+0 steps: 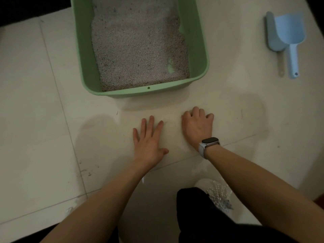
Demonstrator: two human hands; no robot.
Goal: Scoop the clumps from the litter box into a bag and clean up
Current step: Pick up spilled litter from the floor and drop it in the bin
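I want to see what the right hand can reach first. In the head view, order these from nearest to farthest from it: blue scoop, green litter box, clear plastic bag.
From the right hand:
1. Green litter box, just ahead.
2. Clear plastic bag, back by the knee.
3. Blue scoop, far right.

You will find no text, label, brand, number or sign that can be read here. The pale green plastic litter box in the upper middle of the frame carries no print on its rim or walls. The light blue plastic scoop in the upper right is also plain. The dark screen of the wristwatch with a pale strap, right of centre, shows nothing legible.
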